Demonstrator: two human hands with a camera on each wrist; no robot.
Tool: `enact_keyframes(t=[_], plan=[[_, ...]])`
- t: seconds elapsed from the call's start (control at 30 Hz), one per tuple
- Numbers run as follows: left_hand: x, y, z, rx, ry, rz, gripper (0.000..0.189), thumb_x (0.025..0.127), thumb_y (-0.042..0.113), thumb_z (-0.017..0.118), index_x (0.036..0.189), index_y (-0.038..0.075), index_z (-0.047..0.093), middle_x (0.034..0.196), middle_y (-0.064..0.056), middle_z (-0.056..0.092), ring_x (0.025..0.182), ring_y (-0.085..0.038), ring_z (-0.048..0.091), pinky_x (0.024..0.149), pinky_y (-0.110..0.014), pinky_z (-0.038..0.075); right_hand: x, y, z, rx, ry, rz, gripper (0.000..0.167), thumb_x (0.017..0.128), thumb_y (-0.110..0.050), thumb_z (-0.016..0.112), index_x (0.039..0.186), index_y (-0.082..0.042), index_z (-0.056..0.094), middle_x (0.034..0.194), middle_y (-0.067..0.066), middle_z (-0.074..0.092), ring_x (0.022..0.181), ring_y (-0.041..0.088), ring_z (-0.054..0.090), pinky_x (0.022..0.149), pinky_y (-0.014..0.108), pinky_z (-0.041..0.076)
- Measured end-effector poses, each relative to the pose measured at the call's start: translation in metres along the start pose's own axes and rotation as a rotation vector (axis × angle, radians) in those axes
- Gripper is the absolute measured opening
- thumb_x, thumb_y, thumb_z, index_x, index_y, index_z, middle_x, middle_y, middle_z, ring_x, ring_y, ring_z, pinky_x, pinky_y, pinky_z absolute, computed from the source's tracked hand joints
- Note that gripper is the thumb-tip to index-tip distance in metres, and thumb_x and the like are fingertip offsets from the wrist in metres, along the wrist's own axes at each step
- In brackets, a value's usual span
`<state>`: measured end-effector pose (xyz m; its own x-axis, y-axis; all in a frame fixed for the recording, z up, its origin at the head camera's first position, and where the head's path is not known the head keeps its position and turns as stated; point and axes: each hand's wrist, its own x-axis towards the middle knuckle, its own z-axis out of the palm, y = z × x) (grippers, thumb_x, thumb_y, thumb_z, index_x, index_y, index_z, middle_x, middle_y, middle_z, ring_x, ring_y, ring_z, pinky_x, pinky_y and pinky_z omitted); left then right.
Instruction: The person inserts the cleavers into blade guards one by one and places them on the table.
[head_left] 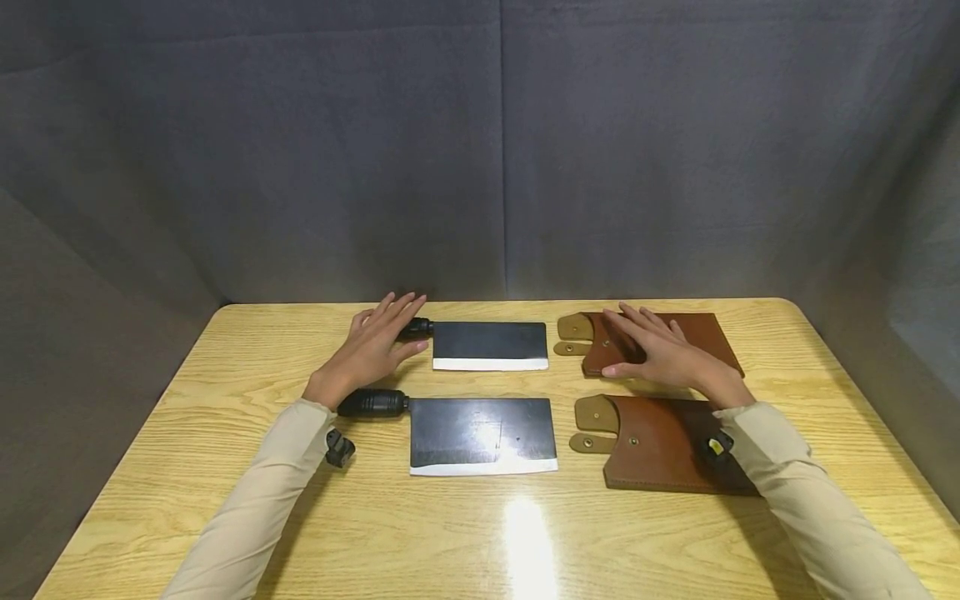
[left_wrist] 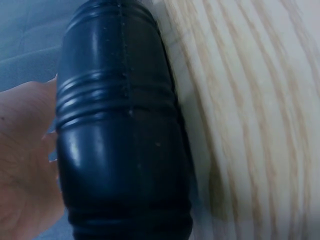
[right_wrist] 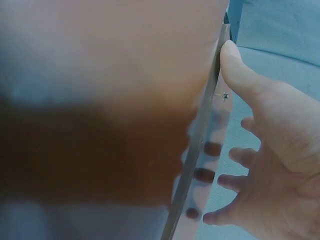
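Two cleavers with black handles lie one behind the other, blades to the right. My left hand [head_left: 367, 348] is over the handle of the far cleaver [head_left: 491, 340], fingers extended and thumb apart. Below its wrist lies the ribbed handle of the near cleaver [head_left: 480, 429], whose grip [left_wrist: 120, 150] fills much of the left wrist view. On the right, my right hand [head_left: 660, 357] spreads its fingers over the far brown leather sheath [head_left: 705, 333], holding nothing. The near sheath [head_left: 652, 450] lies under the right wrist and looms blurred in the right wrist view.
Each sheath has a tan flap and a snap strap [head_left: 591, 443] pointing left toward the blades. All lie on a light wood-grain table [head_left: 420, 533]. Grey cloth [head_left: 360, 167] hangs behind and at both sides. A small black device sits at each wrist.
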<state>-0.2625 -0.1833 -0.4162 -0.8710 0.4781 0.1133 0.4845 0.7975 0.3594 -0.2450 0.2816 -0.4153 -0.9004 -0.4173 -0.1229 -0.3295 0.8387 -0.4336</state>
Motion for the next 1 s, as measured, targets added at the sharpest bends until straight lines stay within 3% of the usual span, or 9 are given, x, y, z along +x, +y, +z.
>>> enact_keyframes(t=[0.33, 0.5, 0.77, 1.0], plan=[[0.0016, -0.0039, 0.0004, 0.01, -0.034, -0.024, 0.076, 0.107, 0.037, 0.061, 0.168, 0.011, 0.024, 0.172, -0.019, 0.023, 0.16, -0.043, 0.012, 0.123, -0.065, 0.012, 0.0027, 0.0019, 0.0021, -0.016, -0.05, 0.007, 0.108, 0.089, -0.056, 0.078, 0.169, -0.012, 0.019, 0.174, 0.022, 0.006, 0.157, 0.054, 0.001, 0.116, 0.08, -0.003], [0.0024, -0.0067, 0.0003, 0.024, -0.054, -0.026, 0.072, 0.108, 0.03, 0.06, 0.167, 0.011, 0.023, 0.171, -0.02, 0.024, 0.16, -0.044, 0.014, 0.123, -0.065, 0.013, 0.0022, 0.0015, 0.0018, -0.03, -0.064, 0.005, 0.108, 0.09, -0.055, 0.078, 0.168, -0.008, 0.02, 0.174, 0.024, 0.008, 0.157, 0.055, 0.002, 0.116, 0.079, -0.003], [0.0019, -0.0085, 0.0019, 0.045, -0.068, -0.027, 0.067, 0.107, 0.017, 0.06, 0.165, 0.005, 0.029, 0.167, -0.021, 0.034, 0.157, -0.043, 0.026, 0.119, -0.061, 0.026, 0.0012, 0.0009, -0.0009, -0.042, -0.072, 0.015, 0.108, 0.088, -0.056, 0.079, 0.167, -0.008, 0.023, 0.171, 0.032, 0.007, 0.155, 0.058, 0.004, 0.115, 0.08, 0.004], [0.0024, -0.0078, 0.0014, 0.07, -0.063, -0.048, 0.061, 0.105, 0.012, 0.063, 0.16, 0.001, 0.038, 0.163, -0.022, 0.041, 0.154, -0.041, 0.034, 0.12, -0.059, 0.029, 0.0037, 0.0, -0.0039, -0.065, -0.078, 0.04, 0.115, 0.084, -0.058, 0.083, 0.167, -0.008, 0.021, 0.168, 0.037, 0.009, 0.154, 0.06, 0.006, 0.113, 0.083, 0.009]])
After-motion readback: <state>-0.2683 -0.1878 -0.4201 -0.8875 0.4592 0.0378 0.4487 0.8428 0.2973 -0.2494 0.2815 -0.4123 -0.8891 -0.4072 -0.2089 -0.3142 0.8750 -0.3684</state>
